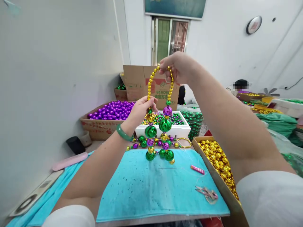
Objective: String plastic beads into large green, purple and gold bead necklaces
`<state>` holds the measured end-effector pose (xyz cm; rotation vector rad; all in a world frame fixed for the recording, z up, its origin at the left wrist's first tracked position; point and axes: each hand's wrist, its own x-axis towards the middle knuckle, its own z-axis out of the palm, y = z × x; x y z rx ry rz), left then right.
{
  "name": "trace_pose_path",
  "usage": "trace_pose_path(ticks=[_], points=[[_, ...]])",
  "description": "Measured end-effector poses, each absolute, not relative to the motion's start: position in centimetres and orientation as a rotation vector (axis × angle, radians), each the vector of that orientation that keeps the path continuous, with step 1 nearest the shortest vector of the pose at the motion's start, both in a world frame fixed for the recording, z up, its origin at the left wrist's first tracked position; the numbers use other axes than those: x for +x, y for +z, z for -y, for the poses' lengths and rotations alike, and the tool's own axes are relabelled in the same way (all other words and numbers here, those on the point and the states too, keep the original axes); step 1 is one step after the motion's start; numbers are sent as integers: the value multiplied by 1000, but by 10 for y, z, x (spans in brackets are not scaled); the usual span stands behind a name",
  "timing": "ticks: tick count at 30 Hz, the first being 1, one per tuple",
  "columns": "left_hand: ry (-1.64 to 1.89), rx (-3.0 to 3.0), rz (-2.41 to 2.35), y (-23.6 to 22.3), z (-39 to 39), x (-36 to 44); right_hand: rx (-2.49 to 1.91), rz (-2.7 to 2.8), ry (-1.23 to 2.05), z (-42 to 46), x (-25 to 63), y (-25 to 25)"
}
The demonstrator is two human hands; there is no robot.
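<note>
A bead necklace (pixel 165 125) of gold, green and purple balls hangs in front of me, above a blue cloth (pixel 151 189). My right hand (pixel 176 66) pinches the top of its small gold beads and holds the loop up. Lower on the left strand, my left hand (pixel 144 108) has its fingers closed round the string just above the larger balls. The big green balls dangle over the cloth's far edge. Behind them lies another beaded strand (pixel 135 145), with a gold loop at its right end.
On the cloth are a pink tube (pixel 197 169) and small scissors (pixel 206 193). Gold beads fill a box (pixel 196 143) at right. Behind stand a white foam box (pixel 163 131) of small beads and a carton (pixel 96 130) of purple beads. Another person (pixel 241 85) is at far right.
</note>
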<state>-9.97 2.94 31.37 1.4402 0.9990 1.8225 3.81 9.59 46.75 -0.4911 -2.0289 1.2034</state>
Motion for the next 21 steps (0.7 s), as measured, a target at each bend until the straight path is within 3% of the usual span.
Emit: trace_pose_path(ticks=[7, 11, 17, 21], points=[[1704, 1484, -1017, 363, -24, -104, -665, 2354, 715, -90, 40, 486], [1636, 1513, -984, 352, -19, -105, -581, 2459, 635, -85, 43, 506], [1606, 1527, -971, 327, -12, -105, -517, 2358, -365, -80, 37, 527], [1622, 1574, -1019, 303, -13, -107, -676, 2101, -543, -71, 36, 537]])
